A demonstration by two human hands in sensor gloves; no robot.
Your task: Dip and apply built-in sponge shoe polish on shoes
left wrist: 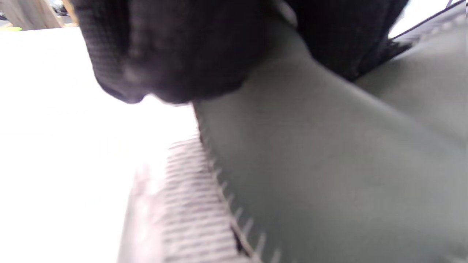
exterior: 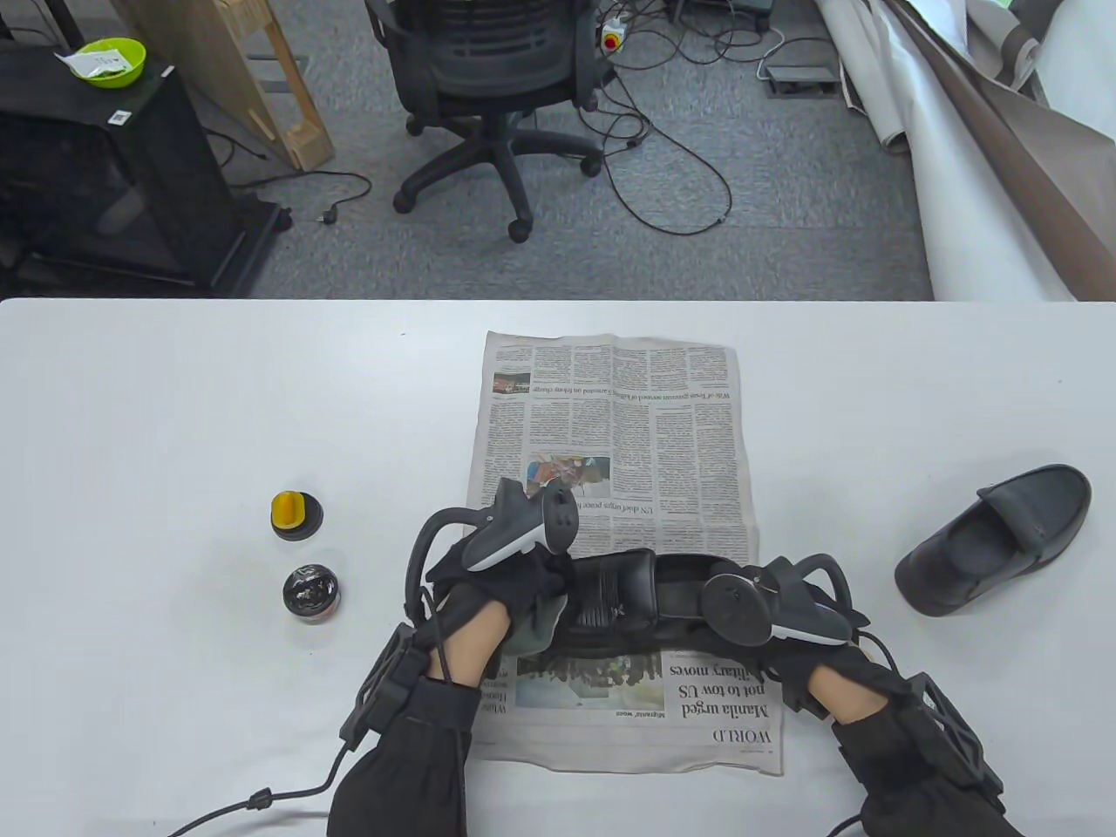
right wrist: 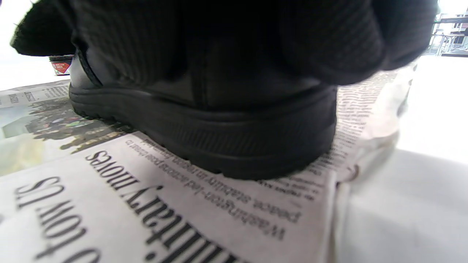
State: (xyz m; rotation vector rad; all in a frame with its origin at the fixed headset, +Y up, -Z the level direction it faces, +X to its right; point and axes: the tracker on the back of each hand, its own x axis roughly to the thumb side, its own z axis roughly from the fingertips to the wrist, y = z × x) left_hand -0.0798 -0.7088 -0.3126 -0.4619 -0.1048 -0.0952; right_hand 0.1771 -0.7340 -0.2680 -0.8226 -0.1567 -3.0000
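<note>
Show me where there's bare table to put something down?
Bare table lies left of the newspaper, beyond the polish jar and yellow-topped lid; also between newspaper and spare shoe. Crowded around both hands.

shoe (exterior: pixel 628 597): smooth black leather, ribbed rubber sole | newspaper (exterior: pixel 610 418): matt printed paper | gloves (right wrist: pixel 226 44): knitted black cloth | table (exterior: pixel 174 392): smooth white

Both gloved hands reach in side by side, trackers on their backs: the left hand (exterior: pixel 510 602) curls its fingers over one end of the shoe (exterior: pixel 628 593), while the right hand (exterior: pixel 785 623) clasps the opposite end from above.
</note>
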